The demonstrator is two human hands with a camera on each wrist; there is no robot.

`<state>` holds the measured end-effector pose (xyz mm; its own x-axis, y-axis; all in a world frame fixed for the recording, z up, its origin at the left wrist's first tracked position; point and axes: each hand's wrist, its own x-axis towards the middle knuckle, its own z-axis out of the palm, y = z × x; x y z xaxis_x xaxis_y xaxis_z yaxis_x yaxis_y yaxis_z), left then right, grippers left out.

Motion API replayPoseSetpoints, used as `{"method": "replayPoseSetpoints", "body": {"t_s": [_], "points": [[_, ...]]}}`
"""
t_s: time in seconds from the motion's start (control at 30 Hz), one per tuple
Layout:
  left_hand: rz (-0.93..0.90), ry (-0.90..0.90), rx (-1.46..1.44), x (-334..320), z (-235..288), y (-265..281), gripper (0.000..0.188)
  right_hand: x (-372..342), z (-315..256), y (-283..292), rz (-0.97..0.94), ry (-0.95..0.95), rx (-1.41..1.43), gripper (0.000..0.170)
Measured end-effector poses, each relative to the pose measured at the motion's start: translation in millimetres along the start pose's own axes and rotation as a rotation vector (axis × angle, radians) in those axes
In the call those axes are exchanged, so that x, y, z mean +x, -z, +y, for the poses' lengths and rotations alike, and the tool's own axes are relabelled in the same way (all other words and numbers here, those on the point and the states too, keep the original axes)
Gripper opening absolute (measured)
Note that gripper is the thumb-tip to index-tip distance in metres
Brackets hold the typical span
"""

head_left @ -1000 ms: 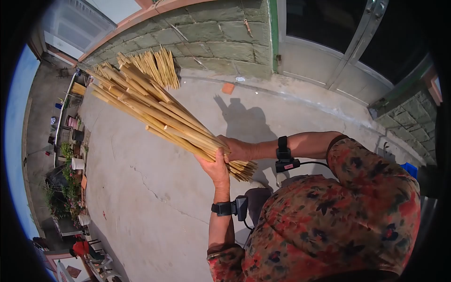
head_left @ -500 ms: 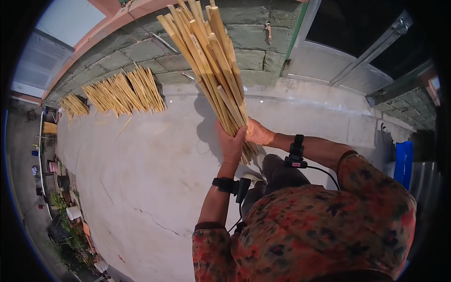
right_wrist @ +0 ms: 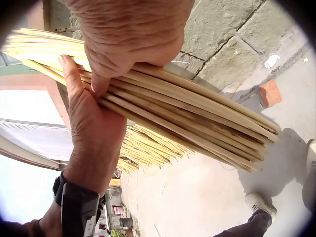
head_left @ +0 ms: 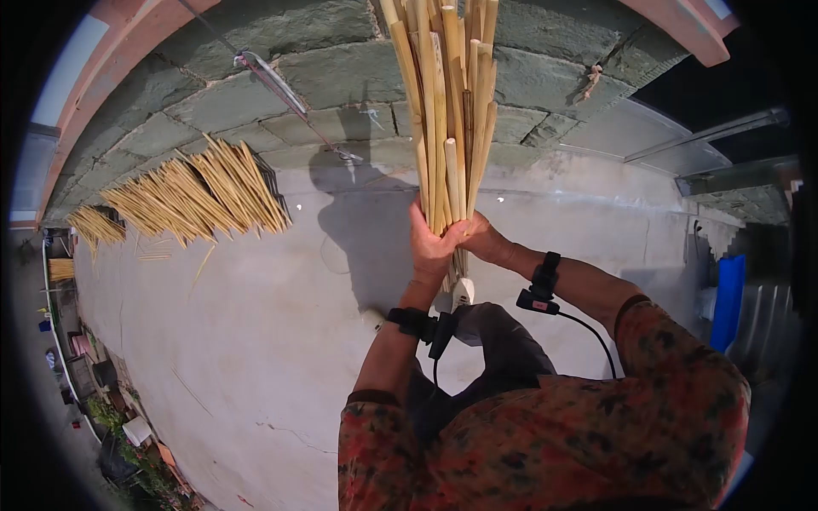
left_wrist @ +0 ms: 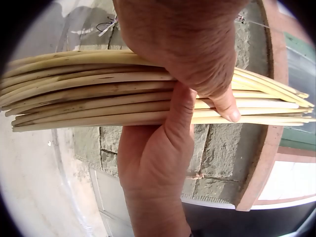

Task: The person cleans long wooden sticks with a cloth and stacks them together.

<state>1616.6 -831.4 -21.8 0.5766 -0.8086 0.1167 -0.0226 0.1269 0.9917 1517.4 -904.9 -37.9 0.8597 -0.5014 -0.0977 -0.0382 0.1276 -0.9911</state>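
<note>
Both hands grip a bundle of pale yellow peeled sticks [head_left: 439, 128] held nearly upright in front of the body. The left hand [head_left: 433, 243] wraps the bundle's lower part from the left side. Right beside it, the right hand [head_left: 484, 240] clasps the sticks from the other side. In the left wrist view the right thumb [left_wrist: 181, 106] lies across the sticks, close to the left hand [left_wrist: 185, 44]. Short lower ends of the bundle [right_wrist: 207, 118] stick out past the right hand [right_wrist: 136, 37] in the right wrist view. Upper ends are uneven and leave the head view.
Several heaps of similar sticks [head_left: 234, 183] lean along the foot of a stone wall [head_left: 328, 81] at left. Glass doors stand at the right, near a blue object [head_left: 727, 302]. A reddish brick [right_wrist: 270, 93] lies on the concrete. Potted plants [head_left: 158, 468] line the left edge.
The bundle has swung from pointing far left to nearly upright, facing the wall, with both hands still gripping it. The view has turned and moved closer to the wall.
</note>
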Motion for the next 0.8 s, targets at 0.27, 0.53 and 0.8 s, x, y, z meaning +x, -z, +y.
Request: {"method": "replayPoseSetpoints", "body": {"t_s": [0.27,0.53,0.8], "points": [[-0.103,0.003,0.034,58,-96,63,0.071,79,62,-30,0.080,0.051,0.095,0.068],[-0.217,-0.089,-0.071,120,-223,124,0.070,178,191,-38,0.260,0.085,-0.138,0.067],[-0.237,-0.064,-0.196,126,-329,142,0.065,210,308,-34,0.332,0.229,-0.172,0.058]]}}
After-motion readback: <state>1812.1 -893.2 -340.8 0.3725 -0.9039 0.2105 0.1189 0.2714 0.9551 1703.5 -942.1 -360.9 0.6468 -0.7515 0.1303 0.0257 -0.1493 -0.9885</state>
